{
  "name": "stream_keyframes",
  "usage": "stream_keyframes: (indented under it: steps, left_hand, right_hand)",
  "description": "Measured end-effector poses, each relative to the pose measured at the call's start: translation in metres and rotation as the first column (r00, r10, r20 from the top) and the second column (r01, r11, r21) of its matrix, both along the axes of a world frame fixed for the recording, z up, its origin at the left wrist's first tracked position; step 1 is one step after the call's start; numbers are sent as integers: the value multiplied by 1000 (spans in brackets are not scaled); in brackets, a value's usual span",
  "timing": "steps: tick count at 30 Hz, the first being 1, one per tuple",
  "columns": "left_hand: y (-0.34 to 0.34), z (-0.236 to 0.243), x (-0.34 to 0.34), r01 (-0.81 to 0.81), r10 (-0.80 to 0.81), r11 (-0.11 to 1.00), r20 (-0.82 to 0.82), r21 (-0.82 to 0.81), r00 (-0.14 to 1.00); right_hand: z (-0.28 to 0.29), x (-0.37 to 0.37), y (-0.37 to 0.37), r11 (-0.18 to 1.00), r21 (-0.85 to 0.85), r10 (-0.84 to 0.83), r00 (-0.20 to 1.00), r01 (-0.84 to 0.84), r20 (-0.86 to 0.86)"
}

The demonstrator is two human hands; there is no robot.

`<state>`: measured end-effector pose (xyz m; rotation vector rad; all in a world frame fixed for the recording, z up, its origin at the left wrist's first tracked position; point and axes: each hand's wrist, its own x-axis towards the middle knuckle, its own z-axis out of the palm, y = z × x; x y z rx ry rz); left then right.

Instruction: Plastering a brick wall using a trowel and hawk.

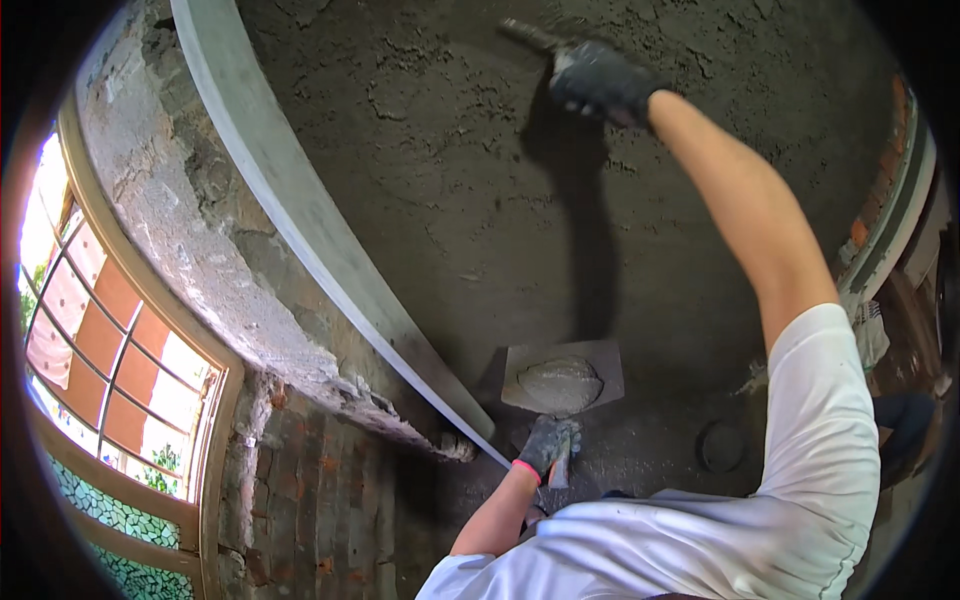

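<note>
My right hand [605,85], in a dark, mortar-smeared glove, is raised high against the wall. It is closed on a trowel [528,36], whose narrow visible part points left and lies at the wet grey mortar surface [430,130]. Low in the middle, my gloved left hand [545,446] grips a hawk [512,388] from below, mostly hiding the handle. On the hawk's square plate sits a rounded mound of wet mortar [562,386]. A pale strip-like piece [561,472] shows beside the left fingers; I cannot tell what it belongs to.
A long, pale straight board [290,205] stands along the wall's left edge, beside rough broken masonry [190,220]. Further left are a brick wall [310,490] and a barred window [125,350]. A dark round object [720,445] lies lower right. Exposed bricks [872,205] edge the right side.
</note>
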<state>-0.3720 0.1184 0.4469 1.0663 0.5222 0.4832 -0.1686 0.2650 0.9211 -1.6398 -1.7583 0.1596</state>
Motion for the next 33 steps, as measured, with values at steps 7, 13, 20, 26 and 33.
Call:
stream_keyframes:
  steps: [7,13,20,26,33]
  left_hand:
    - [-1,34,6,-86,77,941,-42,-328,996]
    - [14,29,21,-119,130,957,22,-266,991]
    - [14,133,73,-120,119,992,12,36,993]
    - [-40,29,93,-9,139,681,-117,732,983]
    - [-85,20,193,-9,40,985,-183,170,982]
  right_hand:
    - [-78,86,-37,747,661,-610,324,-68,723]
    - [-235,21,-162,979,96,-160,390,179,907]
    - [-285,58,-243,998,56,-55,419,11,906]
    - [-291,56,-268,937,343,-346,246,57,905]
    - [-366,141,-314,939,102,-340,837,330,428]
